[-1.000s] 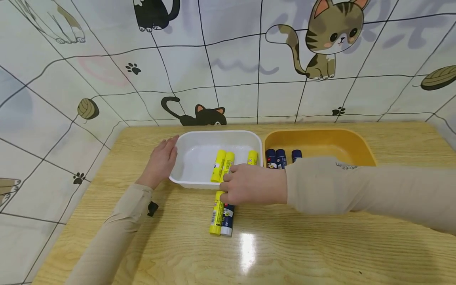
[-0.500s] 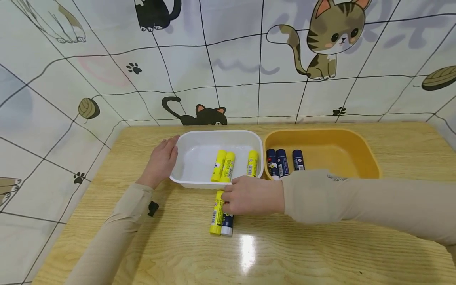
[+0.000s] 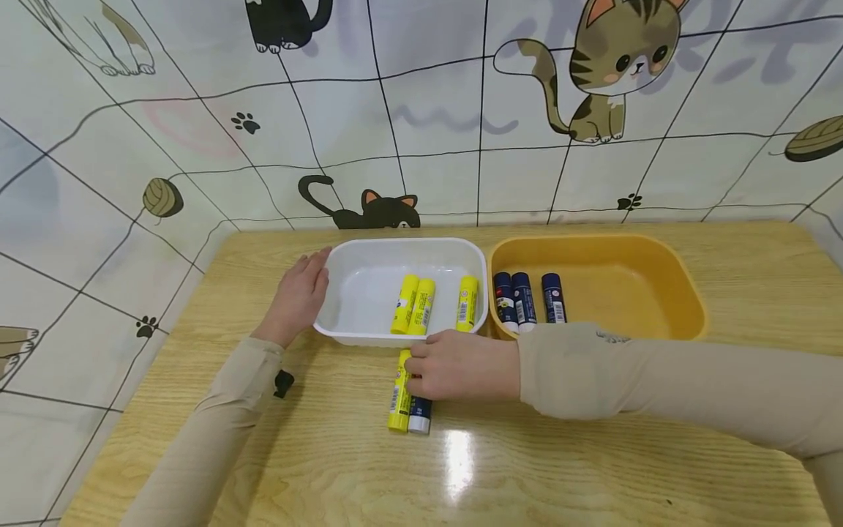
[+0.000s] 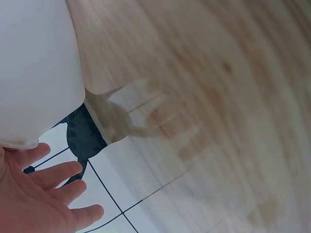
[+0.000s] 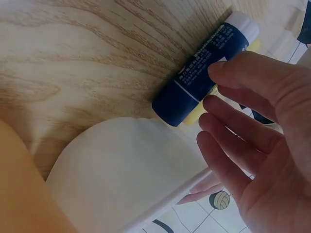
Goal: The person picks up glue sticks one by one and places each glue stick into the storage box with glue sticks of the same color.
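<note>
My left hand [image 3: 298, 298] rests with fairly straight fingers against the left end of a white tray [image 3: 349, 338]; the left wrist view shows its spread fingers [image 4: 63, 182] beside the tray wall. In front of the tray, my right hand [image 3: 461, 364] pinches a dark blue glue stick [image 3: 419, 417] with a white end, thumb on one side and fingertips at the other, and partly covers it. That stick [image 5: 194, 80] lies on the table. Alongside it lies a yellow glue stick [image 3: 398, 399], its upper part near my right fingertips.
Inside the white tray lie two adjoining yellow glue sticks [image 3: 413, 304] and a separate yellow one [image 3: 467, 301]. The orange tray [image 3: 685, 293] adjoins it, holding dark blue glue sticks [image 3: 524, 300]. A small black object [image 3: 283, 383] sits by my left wrist. A cat-patterned wall covering [image 3: 435, 110] stands behind.
My right hand has come down and slightly toward me, from over the white tray's front rim onto the dark blue glue stick. The left hand has stayed at the tray.
</note>
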A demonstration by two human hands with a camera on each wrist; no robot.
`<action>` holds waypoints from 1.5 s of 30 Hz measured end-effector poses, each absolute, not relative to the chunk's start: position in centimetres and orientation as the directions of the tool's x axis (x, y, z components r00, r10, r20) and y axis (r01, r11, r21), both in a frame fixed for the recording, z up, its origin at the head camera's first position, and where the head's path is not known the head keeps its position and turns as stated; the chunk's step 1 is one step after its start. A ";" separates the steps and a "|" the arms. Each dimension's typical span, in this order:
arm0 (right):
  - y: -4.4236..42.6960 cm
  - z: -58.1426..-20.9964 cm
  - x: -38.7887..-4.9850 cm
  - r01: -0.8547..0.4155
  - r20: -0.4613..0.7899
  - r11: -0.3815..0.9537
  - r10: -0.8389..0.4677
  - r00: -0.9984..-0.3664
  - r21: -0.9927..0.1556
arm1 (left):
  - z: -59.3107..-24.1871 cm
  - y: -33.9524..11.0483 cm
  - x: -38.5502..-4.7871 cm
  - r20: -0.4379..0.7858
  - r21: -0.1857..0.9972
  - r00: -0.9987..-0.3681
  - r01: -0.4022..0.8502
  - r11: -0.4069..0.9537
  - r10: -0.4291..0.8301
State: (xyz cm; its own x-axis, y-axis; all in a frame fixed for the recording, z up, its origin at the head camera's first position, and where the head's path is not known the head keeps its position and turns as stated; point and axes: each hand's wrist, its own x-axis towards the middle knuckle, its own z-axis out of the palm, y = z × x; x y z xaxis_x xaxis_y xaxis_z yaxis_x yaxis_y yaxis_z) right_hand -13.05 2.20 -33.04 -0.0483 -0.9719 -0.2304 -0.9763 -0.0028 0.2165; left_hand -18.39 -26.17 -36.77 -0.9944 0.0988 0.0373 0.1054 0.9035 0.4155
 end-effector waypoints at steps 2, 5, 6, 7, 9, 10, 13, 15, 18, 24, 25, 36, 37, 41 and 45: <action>2.1 -33.2 -13.0 -0.975 -0.220 -0.001 -0.974 -0.049 0.223 | -36.8 -26.2 -18.4 0.035 0.414 -0.995 0.104 0.904 0.099; 2.0 -33.6 -13.0 -0.973 -0.211 -0.006 -0.976 -0.044 0.230 | -36.8 -26.2 -18.5 0.025 0.412 -0.995 0.096 0.906 0.094; 2.0 -33.7 -12.9 -0.974 -0.212 -0.007 -0.976 -0.042 0.228 | -36.9 -26.3 -18.5 0.024 0.412 -0.995 0.096 0.906 0.094; 1.9 -33.8 -12.9 -0.974 -0.212 -0.007 -0.976 -0.042 0.227 | -36.9 -26.3 -18.5 0.024 0.412 -0.995 0.096 0.906 0.095; 1.9 -34.1 -12.8 -0.973 -0.211 -0.009 -0.977 -0.040 0.229 | -36.9 -26.3 -18.5 0.030 0.411 -0.995 0.100 0.906 0.096; 1.9 -34.2 -12.8 -0.973 -0.210 -0.009 -0.977 -0.041 0.232 | -37.0 -26.3 -18.5 0.036 0.410 -0.994 0.105 0.906 0.099; 2.0 -34.4 -12.7 -0.968 -0.191 -0.010 -0.981 -0.040 0.253 | -36.9 -26.3 -18.5 0.046 0.411 -0.993 0.117 0.904 0.108; 2.2 -34.6 -12.7 -0.966 -0.178 -0.008 -0.983 -0.040 0.258 | -36.9 -26.3 -18.5 0.047 0.411 -0.993 0.121 0.904 0.111; 2.3 -34.9 -12.6 -0.970 -0.163 -0.010 -0.986 -0.031 0.242 | -36.8 -26.2 -18.5 0.039 0.409 -0.993 0.115 0.905 0.108; 2.3 -35.4 -12.1 -0.979 -0.146 -0.020 -0.989 -0.010 0.202 | -36.8 -26.1 -18.6 0.030 0.409 -0.995 0.099 0.907 0.095; 2.4 -35.5 -12.1 -0.980 -0.144 -0.018 -0.989 -0.011 0.198 | -36.8 -26.1 -18.6 0.030 0.409 -0.995 0.099 0.907 0.095; 3.0 -36.1 -11.6 -0.985 -0.162 -0.015 -0.987 -0.014 0.174 | -37.1 -26.3 -18.5 0.057 0.420 -0.993 0.118 0.900 0.104; 3.1 -36.0 -11.5 -0.986 -0.164 -0.015 -0.986 -0.013 0.169 | -37.1 -26.3 -18.5 0.063 0.420 -0.992 0.123 0.899 0.107; 3.4 -35.8 -11.3 -0.984 -0.171 -0.025 -0.985 -0.006 0.176 | -37.2 -26.3 -18.5 0.076 0.423 -0.991 0.133 0.896 0.111; 3.7 -35.7 -11.2 -0.979 -0.169 -0.032 -0.986 -0.002 0.200 | -37.2 -26.3 -18.5 0.068 0.430 -0.992 0.126 0.894 0.107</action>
State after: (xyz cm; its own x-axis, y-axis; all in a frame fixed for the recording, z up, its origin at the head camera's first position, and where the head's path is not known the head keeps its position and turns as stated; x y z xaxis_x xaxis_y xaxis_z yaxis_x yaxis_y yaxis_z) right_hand -11.16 3.70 -35.75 -0.0025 -0.9855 -0.1694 -0.9793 -0.0319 0.2001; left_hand -18.51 -26.27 -37.18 -0.9919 0.1074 0.0681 0.1263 0.8941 0.4296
